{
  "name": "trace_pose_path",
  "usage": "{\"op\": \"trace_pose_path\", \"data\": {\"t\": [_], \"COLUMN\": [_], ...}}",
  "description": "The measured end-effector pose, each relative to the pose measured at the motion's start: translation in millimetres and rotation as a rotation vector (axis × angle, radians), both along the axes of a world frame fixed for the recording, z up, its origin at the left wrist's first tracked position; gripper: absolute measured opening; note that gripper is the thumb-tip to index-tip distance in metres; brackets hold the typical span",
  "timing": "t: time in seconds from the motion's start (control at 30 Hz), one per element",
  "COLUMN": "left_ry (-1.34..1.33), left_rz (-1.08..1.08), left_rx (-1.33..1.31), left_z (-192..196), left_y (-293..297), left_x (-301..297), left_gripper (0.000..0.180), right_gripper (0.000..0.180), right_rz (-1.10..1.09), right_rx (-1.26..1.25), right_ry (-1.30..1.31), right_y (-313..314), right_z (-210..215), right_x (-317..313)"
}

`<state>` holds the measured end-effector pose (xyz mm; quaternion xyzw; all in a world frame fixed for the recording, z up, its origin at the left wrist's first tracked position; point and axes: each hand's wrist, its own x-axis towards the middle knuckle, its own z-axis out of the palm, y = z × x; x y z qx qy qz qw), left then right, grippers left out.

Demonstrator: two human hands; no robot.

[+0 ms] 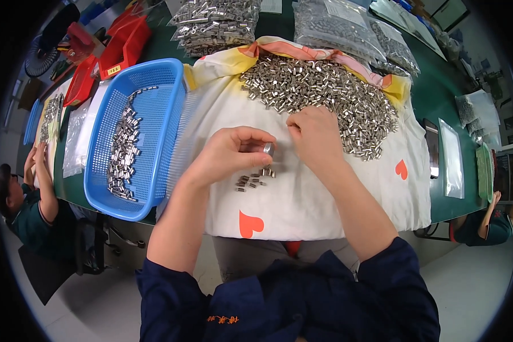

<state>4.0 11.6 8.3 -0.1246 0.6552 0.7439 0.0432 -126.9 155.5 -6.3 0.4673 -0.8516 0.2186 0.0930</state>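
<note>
My left hand (231, 153) pinches a short shiny metal cylinder (268, 149) between thumb and fingers, above the white cloth. Just below it lies a small group of loose metal pieces (249, 182). My right hand (316, 134) is closed at the near edge of a big heap of small silvery metal pieces (302, 80). Its fingertips are curled together, and whatever they hold is hidden. The heap rests on a white cloth (308, 211) with red hearts and a yellow and pink rolled border.
To the left stands a blue plastic basket (179, 91) with metal pieces. Bags of metal parts (214, 25) and more filled bags (339, 28) lie at the back. Red bins (125, 45) are far left. A phone (432, 148) lies right. Co-workers sit at both sides.
</note>
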Motion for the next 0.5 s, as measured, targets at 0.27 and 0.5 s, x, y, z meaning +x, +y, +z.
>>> {"op": "trace_pose_path", "data": {"t": [0.27,0.5], "left_ry": [0.052,0.098], "left_rz": [0.125,0.169], "left_rx": [0.043,0.113], "left_z": [-5,-7], "left_y": [-4,-1], "left_x": [-2,-5], "left_gripper": [0.033,0.034], "right_gripper": [0.009,0.007], "right_rz": [0.077,0.217], "right_rx": [-0.246,-0.296], "right_ry": [-0.665,-0.784], "right_y": [7,7], "right_z": [25,29], "right_x": [13,23]}}
